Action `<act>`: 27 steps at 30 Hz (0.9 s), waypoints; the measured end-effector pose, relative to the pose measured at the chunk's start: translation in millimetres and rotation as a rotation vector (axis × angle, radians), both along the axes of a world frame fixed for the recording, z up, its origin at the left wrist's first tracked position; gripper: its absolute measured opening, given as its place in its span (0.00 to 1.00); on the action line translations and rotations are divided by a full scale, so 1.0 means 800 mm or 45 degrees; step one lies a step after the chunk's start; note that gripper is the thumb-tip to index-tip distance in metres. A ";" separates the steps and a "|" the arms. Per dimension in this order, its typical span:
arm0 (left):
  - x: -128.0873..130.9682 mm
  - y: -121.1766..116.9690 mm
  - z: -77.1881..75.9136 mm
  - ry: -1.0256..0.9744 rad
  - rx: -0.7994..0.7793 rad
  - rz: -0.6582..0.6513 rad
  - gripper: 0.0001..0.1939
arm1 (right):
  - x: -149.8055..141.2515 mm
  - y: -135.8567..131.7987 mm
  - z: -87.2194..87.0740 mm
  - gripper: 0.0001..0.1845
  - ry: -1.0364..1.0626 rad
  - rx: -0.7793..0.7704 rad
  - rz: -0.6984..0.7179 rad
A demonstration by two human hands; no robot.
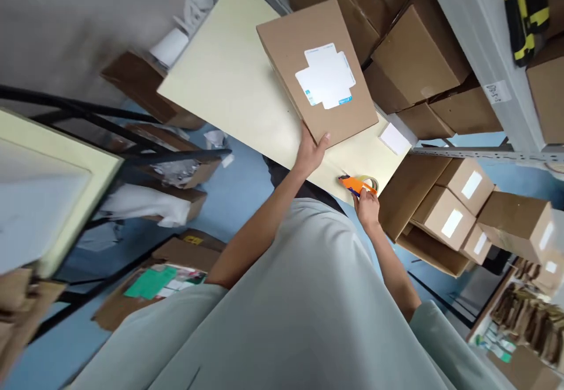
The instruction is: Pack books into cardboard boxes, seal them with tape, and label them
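A flat brown cardboard box (308, 61) with a white cross-shaped label (326, 76) lies on the pale yellow table (229, 78). My left hand (311, 152) grips the box's near corner, thumb on top. My right hand (367, 205) is closed on an orange tape dispenser (358, 184) with a roll of clear tape, resting at the table's near edge. A small white paper (394, 138) lies on the table just right of the box.
Stacked brown cartons (418, 49) fill the grey shelving (471, 32) behind and right of the table. More labelled cartons (458, 202) sit lower right. Open boxes with papers (154, 281) stand on the blue floor at left, beside a black-framed table (48, 161).
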State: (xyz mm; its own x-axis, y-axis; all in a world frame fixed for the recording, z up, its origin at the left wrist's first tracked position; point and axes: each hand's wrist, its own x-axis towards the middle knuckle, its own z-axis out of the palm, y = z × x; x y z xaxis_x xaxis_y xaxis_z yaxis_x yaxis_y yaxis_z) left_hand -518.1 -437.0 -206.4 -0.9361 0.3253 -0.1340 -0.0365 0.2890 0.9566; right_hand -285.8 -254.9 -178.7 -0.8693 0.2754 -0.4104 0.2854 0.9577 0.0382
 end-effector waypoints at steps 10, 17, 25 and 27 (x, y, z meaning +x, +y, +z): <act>-0.030 -0.077 0.054 0.154 -0.433 -0.241 0.42 | -0.018 -0.048 0.002 0.14 -0.078 -0.289 0.223; -0.020 0.052 0.081 0.461 -0.555 -0.573 0.34 | -0.022 -0.039 0.000 0.14 -0.107 -0.325 0.122; -0.013 0.073 0.074 0.526 -0.636 -0.755 0.27 | -0.011 -0.044 -0.007 0.18 -0.016 -0.411 0.048; -0.012 0.068 0.077 0.504 -0.625 -0.778 0.27 | -0.008 -0.048 -0.006 0.18 -0.009 -0.437 0.028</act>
State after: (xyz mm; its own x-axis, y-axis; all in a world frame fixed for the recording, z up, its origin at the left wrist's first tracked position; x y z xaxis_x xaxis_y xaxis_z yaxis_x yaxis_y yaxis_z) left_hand -528.0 -382.5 -145.2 -0.6241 0.7758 -0.0924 0.5676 0.5315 0.6288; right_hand -292.2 -293.2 -183.6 -0.8702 0.1010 -0.4822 0.2652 0.9209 -0.2857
